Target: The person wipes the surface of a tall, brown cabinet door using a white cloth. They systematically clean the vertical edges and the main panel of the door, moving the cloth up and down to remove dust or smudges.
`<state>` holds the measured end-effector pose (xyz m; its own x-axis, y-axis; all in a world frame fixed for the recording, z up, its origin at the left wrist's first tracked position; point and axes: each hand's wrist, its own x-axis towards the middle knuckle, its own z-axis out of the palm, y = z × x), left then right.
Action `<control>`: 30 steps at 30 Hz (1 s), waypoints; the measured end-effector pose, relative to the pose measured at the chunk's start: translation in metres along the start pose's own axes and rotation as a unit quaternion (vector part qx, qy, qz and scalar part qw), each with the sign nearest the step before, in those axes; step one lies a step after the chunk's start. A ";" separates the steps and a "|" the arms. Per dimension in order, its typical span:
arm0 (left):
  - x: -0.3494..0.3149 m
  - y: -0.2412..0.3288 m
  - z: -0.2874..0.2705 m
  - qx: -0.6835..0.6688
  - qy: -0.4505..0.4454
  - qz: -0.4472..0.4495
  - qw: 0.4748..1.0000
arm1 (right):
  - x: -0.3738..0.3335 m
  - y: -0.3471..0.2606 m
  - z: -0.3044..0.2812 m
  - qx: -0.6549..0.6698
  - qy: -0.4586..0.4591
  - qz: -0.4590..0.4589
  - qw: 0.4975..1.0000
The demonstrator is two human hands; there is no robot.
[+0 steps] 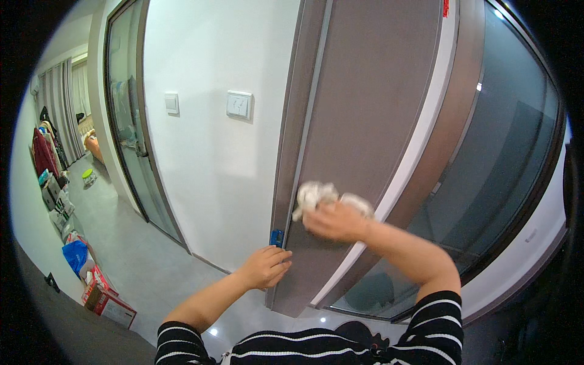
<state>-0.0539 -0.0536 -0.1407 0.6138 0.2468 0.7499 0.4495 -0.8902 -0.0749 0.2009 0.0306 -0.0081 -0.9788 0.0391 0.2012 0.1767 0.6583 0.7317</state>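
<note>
Two switches (239,106) on white wall (201,55). Blue bag (75,256), cardboard box (115,308) along left edge of floor (152,258). Striped curtain (59,103) farther back.

cloth (316,193): off-white, perhaps cream, blurred | door (365,91): plain grey-brown | patch (277,238) on door edge: blue | shirt (292,343): black, thin white stripes | wall (207,48): white | floor (146,243): pale grey | curtain (58,100): grey-and-white upright stripes | bag (75,257): blue | coat (45,152): dark red

The bare left hand (266,267) hung low, its fingers (281,256) loosely bent; the bare right hand (336,222) sat higher, elbow (447,274) bent outward, its blurred fingers (311,221) seemingly curled inward.
</note>
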 end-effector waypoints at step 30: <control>0.051 0.007 -0.004 -0.060 0.138 -0.111 0.982 | 0.054 0.137 -0.134 -0.223 0.254 0.246 0.908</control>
<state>-0.0221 -0.0483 -0.1000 0.3022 0.3404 0.8904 0.4628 -0.8690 0.1752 0.1861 0.0225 0.1903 -0.6155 -0.1796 0.7674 0.7157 0.2803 0.6397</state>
